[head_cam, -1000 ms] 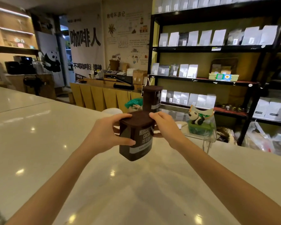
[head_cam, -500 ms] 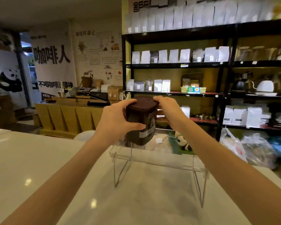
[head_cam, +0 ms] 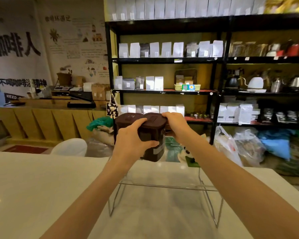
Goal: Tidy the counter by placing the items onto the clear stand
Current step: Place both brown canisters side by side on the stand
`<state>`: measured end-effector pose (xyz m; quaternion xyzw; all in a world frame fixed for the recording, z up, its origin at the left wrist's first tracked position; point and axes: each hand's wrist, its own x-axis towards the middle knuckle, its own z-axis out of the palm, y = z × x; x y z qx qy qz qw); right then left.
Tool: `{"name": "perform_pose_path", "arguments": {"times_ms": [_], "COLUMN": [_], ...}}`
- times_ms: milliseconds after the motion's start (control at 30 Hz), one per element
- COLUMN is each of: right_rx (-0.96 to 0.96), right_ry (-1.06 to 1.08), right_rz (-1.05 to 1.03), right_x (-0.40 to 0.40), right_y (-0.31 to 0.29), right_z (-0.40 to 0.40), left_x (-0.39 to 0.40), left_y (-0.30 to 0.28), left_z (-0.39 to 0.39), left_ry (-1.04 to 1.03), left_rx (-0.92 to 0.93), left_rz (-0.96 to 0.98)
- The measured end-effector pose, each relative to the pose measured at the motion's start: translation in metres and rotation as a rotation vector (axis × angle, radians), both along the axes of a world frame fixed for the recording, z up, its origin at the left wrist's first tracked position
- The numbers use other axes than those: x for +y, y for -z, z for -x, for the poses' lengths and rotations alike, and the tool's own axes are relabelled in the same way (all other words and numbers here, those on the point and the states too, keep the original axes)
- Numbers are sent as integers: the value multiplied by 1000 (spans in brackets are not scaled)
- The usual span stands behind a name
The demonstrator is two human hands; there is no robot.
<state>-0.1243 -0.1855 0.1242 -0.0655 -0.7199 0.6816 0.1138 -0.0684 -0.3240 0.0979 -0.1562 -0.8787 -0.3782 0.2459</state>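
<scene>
A dark brown cocoa tub (head_cam: 152, 144) with a brown lid is gripped from both sides, by my left hand (head_cam: 130, 143) on its left wall and my right hand (head_cam: 177, 125) on its lid and right side. Its base is level with the far part of the clear stand (head_cam: 164, 186), which stands on the white counter (head_cam: 33, 195). A second brown tub (head_cam: 126, 119) is on the stand just behind and left of the held one, partly hidden by my left hand. A panda figure in a clear bag (head_cam: 186, 155) is at the stand's far right.
Black shelving (head_cam: 214, 60) with white pouches and kettles fills the background beyond the counter. Plastic bags (head_cam: 235, 145) and a white chair back (head_cam: 71, 147) lie past the counter's far edge. A wooden service counter (head_cam: 46, 118) is at the left.
The tub has gone from held above the counter to over the stand's far end beside the other tub. The view has shifted nearer the stand.
</scene>
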Motion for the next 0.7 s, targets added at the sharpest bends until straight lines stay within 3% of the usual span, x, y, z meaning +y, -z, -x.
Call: {"name": "perform_pose_path", "arguments": {"times_ms": [333, 700], "right_rx": [-17, -53], "right_ry": [19, 14], "right_rz": [-131, -74], "right_x": [13, 10], "right_y": [7, 0], "right_z": [14, 25], "left_x": [15, 21], "left_y": [7, 3], "left_z": [4, 13], "left_ry": [-2, -71], "left_rx": [-13, 11], "left_rz": [26, 136]}}
